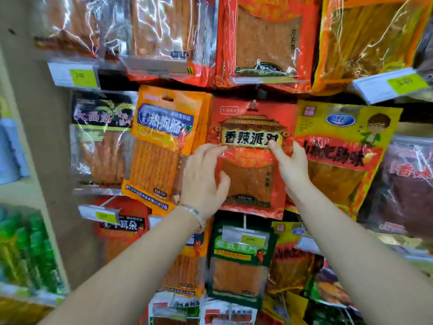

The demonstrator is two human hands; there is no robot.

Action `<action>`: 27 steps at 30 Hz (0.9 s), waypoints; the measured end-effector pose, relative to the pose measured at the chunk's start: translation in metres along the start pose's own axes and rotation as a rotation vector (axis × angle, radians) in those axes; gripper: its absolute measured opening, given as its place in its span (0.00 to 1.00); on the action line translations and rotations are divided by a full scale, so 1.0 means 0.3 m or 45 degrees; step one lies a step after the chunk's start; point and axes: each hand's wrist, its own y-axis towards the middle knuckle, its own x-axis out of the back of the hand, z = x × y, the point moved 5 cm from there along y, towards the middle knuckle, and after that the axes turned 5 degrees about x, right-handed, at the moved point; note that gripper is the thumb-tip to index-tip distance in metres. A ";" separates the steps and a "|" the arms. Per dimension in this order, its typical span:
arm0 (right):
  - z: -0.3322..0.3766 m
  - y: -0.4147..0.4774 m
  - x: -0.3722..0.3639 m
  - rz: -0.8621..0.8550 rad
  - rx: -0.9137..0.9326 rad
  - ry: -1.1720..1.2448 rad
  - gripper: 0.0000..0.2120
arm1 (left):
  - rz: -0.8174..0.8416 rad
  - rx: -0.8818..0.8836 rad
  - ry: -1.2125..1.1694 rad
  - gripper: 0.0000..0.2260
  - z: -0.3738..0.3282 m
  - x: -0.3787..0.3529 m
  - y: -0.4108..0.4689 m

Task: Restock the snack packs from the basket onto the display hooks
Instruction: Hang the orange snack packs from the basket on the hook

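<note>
Display rack [112,81] fills the view, packed with hanging snack bags in rows. Orange pack [161,141] hangs left of centre and yellow pack [339,160] right of centre, both overlapped at the edges by the one in hand. The red snack pack [250,174] is dead centre, upright, long axis vertical, face to the camera.

Left hand [201,179] lies on the pack's left edge, fingers near straight and spread, thumb on the front film; this is a wide grip, pressing more than clamping. Right hand [293,165] has a narrow grip on the right edge, thumb on the label and fingers wrapped behind.

The hook [252,104] pokes through the hang hole at the pack's top, straight above and midway between the hands, so neither hand is clearly nearer. The pack looks seated; likely only a push back along the peg is left. No basket in view.
</note>
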 end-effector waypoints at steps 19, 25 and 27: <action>0.056 0.001 0.047 0.273 -0.014 0.456 0.06 | 0.111 0.388 0.260 0.26 0.145 -0.030 0.026; 0.031 -0.020 0.023 0.239 -0.022 0.450 0.17 | 0.101 0.365 0.302 0.25 0.150 -0.012 0.018; 0.017 -0.031 0.014 0.231 -0.028 0.396 0.26 | 0.084 0.354 0.306 0.24 0.140 -0.008 0.009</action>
